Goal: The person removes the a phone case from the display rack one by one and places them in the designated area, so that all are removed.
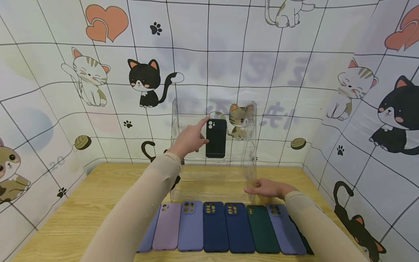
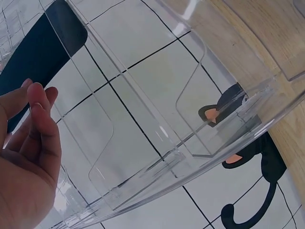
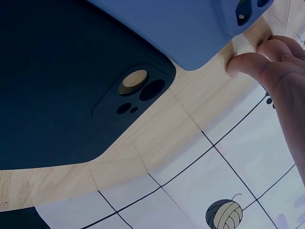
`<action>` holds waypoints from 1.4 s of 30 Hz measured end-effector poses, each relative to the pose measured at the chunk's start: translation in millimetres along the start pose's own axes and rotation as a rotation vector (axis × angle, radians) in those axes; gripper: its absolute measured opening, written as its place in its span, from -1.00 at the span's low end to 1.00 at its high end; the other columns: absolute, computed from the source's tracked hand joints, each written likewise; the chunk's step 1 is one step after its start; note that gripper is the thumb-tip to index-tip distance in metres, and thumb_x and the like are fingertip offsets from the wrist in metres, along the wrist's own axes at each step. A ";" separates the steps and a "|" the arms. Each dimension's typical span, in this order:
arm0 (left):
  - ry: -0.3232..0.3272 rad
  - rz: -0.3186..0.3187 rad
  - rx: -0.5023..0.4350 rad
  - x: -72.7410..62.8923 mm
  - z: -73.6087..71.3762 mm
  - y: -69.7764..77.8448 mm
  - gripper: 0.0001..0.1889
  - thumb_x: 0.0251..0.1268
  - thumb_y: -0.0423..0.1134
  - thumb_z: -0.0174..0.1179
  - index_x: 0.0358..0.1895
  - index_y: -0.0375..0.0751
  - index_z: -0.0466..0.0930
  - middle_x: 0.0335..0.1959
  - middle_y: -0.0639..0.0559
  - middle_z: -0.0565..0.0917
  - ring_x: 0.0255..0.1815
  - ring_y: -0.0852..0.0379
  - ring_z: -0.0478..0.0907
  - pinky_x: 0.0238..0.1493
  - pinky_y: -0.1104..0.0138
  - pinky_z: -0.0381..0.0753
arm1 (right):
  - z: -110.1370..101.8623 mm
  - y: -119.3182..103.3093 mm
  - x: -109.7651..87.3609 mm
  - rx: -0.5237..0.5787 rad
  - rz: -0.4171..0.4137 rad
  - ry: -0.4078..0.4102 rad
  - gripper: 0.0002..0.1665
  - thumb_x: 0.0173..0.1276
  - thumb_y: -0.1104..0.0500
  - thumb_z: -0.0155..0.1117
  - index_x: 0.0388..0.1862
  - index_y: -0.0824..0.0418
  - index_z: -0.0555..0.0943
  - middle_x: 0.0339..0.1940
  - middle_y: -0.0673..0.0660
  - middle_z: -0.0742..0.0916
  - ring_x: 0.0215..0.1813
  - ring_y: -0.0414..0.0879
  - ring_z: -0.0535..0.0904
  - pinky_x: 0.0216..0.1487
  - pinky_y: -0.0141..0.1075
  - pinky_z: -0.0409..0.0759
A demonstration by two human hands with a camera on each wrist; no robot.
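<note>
A black phone case (image 1: 216,140) with camera holes stands upright on the clear tiered display rack (image 1: 212,178). My left hand (image 1: 190,138) is at its left edge, index finger stretched to the top corner and thumb beside it lower down. In the left wrist view that hand (image 2: 31,152) is next to the dark case (image 2: 57,43); its exact contact is partly hidden. My right hand (image 1: 270,187) holds the rack's lower right side, thumb in front. The right wrist view shows its bent fingers (image 3: 252,64) low over the tabletop.
A row of phone cases lies before the rack: pink (image 1: 167,227), lavender (image 1: 191,227), navy (image 1: 215,229), green (image 1: 263,231) and others, partly under the sleeves. The wooden table (image 1: 114,182) ends at a cat-print cloth backdrop (image 1: 209,69) behind and at both sides.
</note>
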State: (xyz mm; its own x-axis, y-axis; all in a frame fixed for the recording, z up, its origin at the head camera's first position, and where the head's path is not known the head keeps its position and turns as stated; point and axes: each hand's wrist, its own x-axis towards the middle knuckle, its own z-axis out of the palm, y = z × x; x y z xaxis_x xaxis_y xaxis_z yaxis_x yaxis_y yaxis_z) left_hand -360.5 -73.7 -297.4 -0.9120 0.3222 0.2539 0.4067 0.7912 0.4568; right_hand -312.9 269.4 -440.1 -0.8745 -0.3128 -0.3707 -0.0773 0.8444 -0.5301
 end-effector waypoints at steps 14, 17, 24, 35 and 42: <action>0.041 0.025 -0.017 -3.5 5.0 0.0 -0.07 0.51 -0.20 0.36 0.74 0.20 -0.05 -0.19 0.01 0.85 -0.62 0.08 0.69 -0.50 0.24 0.57 | 0.1 1.9 2.5 0.015 -0.016 -0.022 0.27 0.40 -0.57 0.21 0.77 0.18 0.13 0.71 0.41 0.31 0.70 0.46 0.18 0.55 0.37 0.35; 0.053 0.027 -0.018 -3.9 5.9 -0.4 -0.09 0.52 -0.20 0.35 0.73 0.19 -0.03 -0.18 -0.01 0.85 -0.64 0.11 0.67 -0.53 0.24 0.57 | 0.1 0.8 2.2 0.016 -0.029 -0.025 0.23 0.41 -0.56 0.21 0.78 0.11 0.12 0.72 0.40 0.30 0.71 0.45 0.18 0.55 0.37 0.36; 0.074 0.039 -0.019 -3.0 7.7 -0.4 -0.13 0.54 -0.23 0.32 0.72 0.24 0.00 -0.16 -0.01 0.86 -0.65 0.11 0.66 -0.58 0.26 0.53 | -1.0 -1.1 1.1 0.015 -0.020 -0.024 0.25 0.40 -0.58 0.21 0.77 0.15 0.14 0.71 0.42 0.30 0.70 0.45 0.19 0.53 0.38 0.37; 0.208 0.049 -0.036 -12.5 -6.5 5.9 -0.18 0.48 -0.35 0.33 0.67 0.19 0.15 -0.25 -0.06 0.85 -0.56 0.05 0.66 -0.58 0.27 0.39 | 0.9 0.1 1.2 0.038 -0.025 -0.026 0.25 0.39 -0.57 0.23 0.79 0.07 0.08 0.73 0.39 0.28 0.72 0.47 0.14 0.55 0.40 0.33; 0.265 0.017 -0.146 -27.3 -37.6 7.9 -0.15 0.42 -0.36 0.37 0.64 0.24 0.17 -0.19 -0.08 0.87 -0.35 -0.04 0.75 -0.47 0.23 0.49 | 0.3 -1.0 -2.0 0.025 -0.031 -0.019 0.27 0.41 -0.56 0.22 0.79 0.13 0.06 0.72 0.42 0.28 0.70 0.51 0.14 0.54 0.42 0.32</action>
State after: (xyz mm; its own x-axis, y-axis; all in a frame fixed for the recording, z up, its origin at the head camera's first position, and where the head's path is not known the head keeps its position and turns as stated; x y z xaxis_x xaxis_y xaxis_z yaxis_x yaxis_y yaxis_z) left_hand -330.4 -95.8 -268.6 -0.8669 0.1727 0.4677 0.4429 0.6975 0.5634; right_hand -311.0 269.0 -439.0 -0.8626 -0.3469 -0.3682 -0.0918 0.8231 -0.5604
